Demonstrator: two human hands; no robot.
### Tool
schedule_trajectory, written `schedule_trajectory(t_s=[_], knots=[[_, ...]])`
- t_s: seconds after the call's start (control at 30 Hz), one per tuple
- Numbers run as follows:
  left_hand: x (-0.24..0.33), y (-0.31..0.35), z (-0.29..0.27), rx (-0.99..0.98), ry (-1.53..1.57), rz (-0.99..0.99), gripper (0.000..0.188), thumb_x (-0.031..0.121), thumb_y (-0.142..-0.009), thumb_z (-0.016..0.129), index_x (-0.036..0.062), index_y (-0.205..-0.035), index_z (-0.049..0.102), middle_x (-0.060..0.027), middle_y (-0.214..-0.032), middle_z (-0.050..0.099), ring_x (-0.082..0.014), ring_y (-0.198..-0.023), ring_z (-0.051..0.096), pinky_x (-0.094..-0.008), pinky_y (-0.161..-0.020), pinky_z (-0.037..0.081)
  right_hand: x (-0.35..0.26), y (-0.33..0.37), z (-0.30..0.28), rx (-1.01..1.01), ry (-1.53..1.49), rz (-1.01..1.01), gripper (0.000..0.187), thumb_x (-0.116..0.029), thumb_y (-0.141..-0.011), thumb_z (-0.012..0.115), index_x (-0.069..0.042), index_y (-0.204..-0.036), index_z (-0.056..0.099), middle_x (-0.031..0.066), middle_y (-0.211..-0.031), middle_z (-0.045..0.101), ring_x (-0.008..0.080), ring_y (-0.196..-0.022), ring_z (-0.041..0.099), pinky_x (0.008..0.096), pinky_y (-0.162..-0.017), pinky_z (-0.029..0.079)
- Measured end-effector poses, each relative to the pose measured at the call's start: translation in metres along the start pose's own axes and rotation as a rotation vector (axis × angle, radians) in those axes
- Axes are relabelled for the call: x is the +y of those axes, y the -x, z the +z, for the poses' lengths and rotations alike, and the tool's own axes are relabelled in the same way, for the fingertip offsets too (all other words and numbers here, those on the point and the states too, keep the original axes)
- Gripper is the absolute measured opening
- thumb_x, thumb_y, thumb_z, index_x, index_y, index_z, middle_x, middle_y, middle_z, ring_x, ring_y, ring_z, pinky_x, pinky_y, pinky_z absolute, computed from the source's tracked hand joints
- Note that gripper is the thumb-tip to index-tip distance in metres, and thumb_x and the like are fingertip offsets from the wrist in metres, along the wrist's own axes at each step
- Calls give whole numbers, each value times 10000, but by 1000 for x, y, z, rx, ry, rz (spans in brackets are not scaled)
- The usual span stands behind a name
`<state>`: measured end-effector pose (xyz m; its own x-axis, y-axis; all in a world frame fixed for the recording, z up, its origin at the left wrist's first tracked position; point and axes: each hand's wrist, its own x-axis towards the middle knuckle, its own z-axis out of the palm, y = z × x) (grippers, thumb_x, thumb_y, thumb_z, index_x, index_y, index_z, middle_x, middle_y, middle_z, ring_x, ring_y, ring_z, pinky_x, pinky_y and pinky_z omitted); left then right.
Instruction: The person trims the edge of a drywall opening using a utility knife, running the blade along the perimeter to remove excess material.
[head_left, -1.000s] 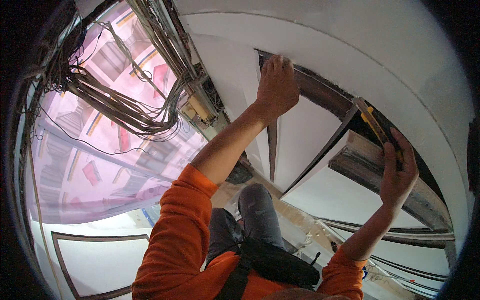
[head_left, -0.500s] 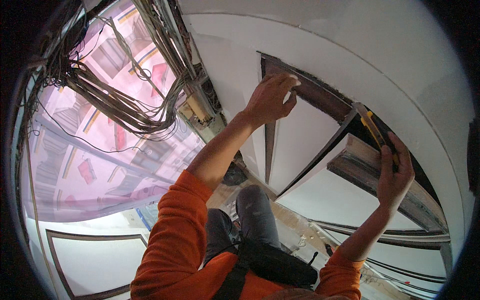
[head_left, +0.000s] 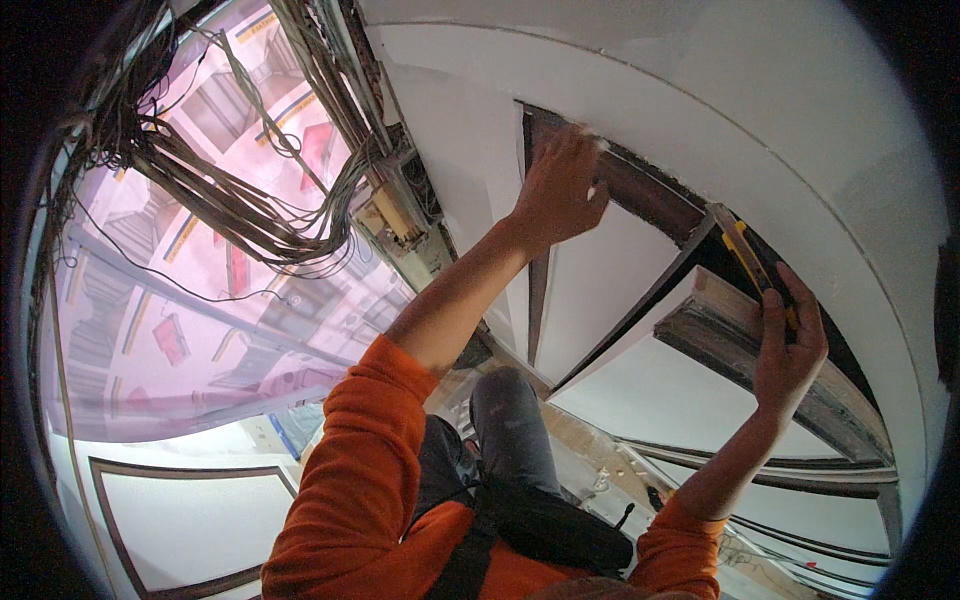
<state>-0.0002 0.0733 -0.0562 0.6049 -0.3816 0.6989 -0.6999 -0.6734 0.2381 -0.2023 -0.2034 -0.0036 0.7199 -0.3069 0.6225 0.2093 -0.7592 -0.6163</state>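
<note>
In the head view, the left hand (head_left: 565, 188) has its fingers bunched at the dark brown frame strip (head_left: 655, 197), whether around anything I cannot tell, while to that strip's right the right hand (head_left: 790, 352) holds a slim yellow-and-black tool (head_left: 743, 252) beside the white panel (head_left: 705, 385).

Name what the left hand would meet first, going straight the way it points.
Likely the brown frame; depth is unclear, so the left hand may already touch it.
</note>
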Motion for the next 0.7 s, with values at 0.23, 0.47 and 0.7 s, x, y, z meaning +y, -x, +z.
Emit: schedule_trajectory(t_s=[0.23, 0.47, 0.7], knots=[[21, 87, -29, -341, 396, -330, 293, 226, -927, 677, 62, -1170, 680, -185, -1185, 710, -339, -1091, 692, -453, -918, 556, -3, 2, 3, 10, -66, -19, 285, -117, -991, 686, -82, -1272, 715, 83, -1196, 731, 109, -950, 676, 265, -752, 563], [-18, 408, -15, -272, 241, -1012, 270, 252, -990, 636, -10, -971, 698, -197, -890, 739, -374, -837, 719, -476, -728, 520, 5, 2, -2, -7, 46, -91, 340, -120, -967, 716, -92, -1305, 708, 96, -1174, 740, 120, -985, 690, 270, -773, 566], [71, 555, -15, -281, 94, -1110, 346, 369, -962, 627, 42, -961, 739, -227, -905, 720, -401, -914, 712, -505, -837, 532, 7, -14, -10, -99, -44, -63, 350, -182, -978, 715, -42, -1296, 681, 86, -1048, 745, 106, -868, 704, 263, -682, 561]])
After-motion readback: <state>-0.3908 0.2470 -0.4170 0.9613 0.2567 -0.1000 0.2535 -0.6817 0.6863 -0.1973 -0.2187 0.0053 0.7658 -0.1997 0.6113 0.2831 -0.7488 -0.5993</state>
